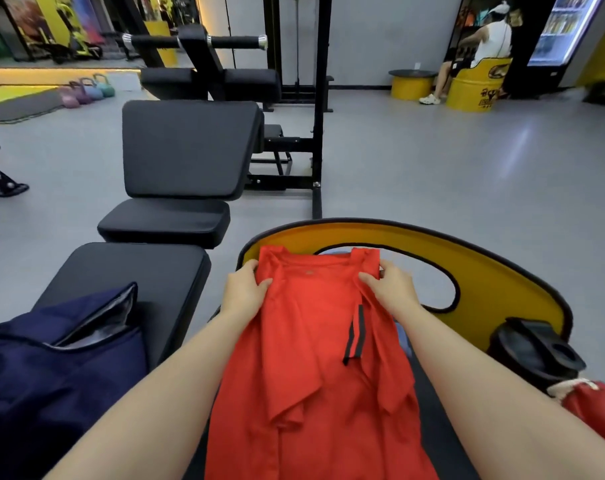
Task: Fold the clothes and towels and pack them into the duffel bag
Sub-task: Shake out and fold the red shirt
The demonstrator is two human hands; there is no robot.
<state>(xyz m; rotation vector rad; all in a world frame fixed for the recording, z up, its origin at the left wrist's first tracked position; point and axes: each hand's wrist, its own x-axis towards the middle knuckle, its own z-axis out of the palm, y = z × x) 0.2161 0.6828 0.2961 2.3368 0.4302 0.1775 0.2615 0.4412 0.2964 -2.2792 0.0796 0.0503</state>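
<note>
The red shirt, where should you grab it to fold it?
At its two top corners, as both hands do now: left hand from the left, right hand from the right. Gripped there, the red shirt hangs long and fairly flat, ready to fold.

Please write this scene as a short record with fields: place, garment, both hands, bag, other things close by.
place: gym, black padded bench
garment: red shirt, sides folded inward, lying lengthwise
left hand: grips the shirt's top left corner
right hand: grips the top right corner
bag: navy duffel bag, open, at left
nearby: black shaker bottle, yellow board
</note>
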